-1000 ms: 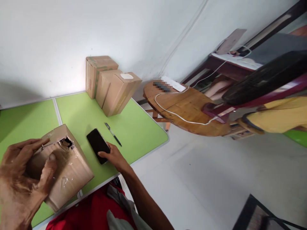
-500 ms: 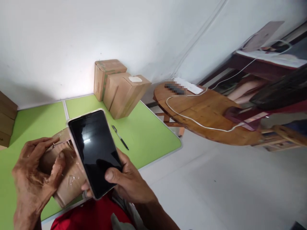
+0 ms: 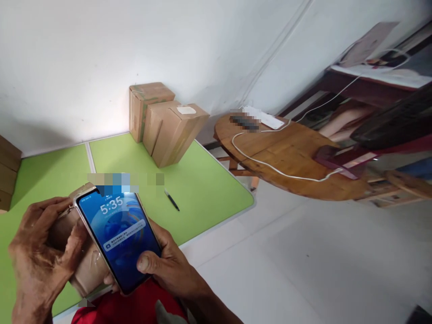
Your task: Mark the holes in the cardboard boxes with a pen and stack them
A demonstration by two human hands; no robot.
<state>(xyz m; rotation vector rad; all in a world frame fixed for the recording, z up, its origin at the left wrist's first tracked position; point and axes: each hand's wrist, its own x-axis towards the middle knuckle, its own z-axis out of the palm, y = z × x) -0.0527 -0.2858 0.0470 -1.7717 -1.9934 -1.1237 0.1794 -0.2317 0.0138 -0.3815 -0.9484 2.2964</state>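
My right hand [image 3: 168, 265] holds a smartphone [image 3: 118, 238] up in front of me, thumb on the lower part of its screen. The screen is lit, blue, and reads 5:35. My left hand [image 3: 37, 261] grips a small torn cardboard box [image 3: 86, 270] wrapped in clear tape, which rests on the green table [image 3: 202, 189] near its front edge. The phone covers most of the box.
A black pen [image 3: 172, 200] lies on the green table. Three cardboard boxes [image 3: 165, 123] stand at the table's back against the white wall. More boxes [image 3: 8, 173] are at the left edge. A round wooden table [image 3: 280, 157] with a white cable stands to the right.
My right hand picked the phone up off the table and raised it toward me. Its screen went from dark to lit. My left hand stays on the torn box.
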